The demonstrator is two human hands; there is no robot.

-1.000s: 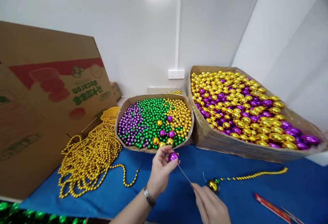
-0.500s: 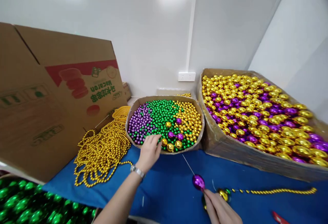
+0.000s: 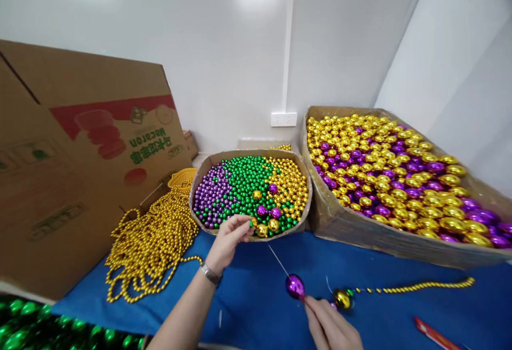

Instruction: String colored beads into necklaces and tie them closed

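Over the front rim of a box of small beads [image 3: 252,179], my left hand [image 3: 230,238] pinches a small green bead [image 3: 251,223] between thumb and fingertips. My right hand [image 3: 330,320], low on the right, is closed just behind a large shiny purple bead [image 3: 295,286]. A thin pale string or needle [image 3: 278,260] sticks out of that bead toward the box. Beside the right hand lies a large gold bead [image 3: 342,299] with a green one, joined to a strand of small gold beads [image 3: 424,287]. What the right fingertips grip is partly hidden.
A deep box of large gold and purple beads [image 3: 384,179] stands at the right. Gold bead strands [image 3: 152,248] are heaped left, before a tall cardboard carton [image 3: 92,179]. Green beads [image 3: 60,328] fill the lower left corner. A red tool [image 3: 434,334] lies on the blue cloth [image 3: 256,286].
My left hand has drawn slightly back from the beads, and a green bead now shows in its fingertips. My right hand still holds the purple bead's string. The view has shifted a little.
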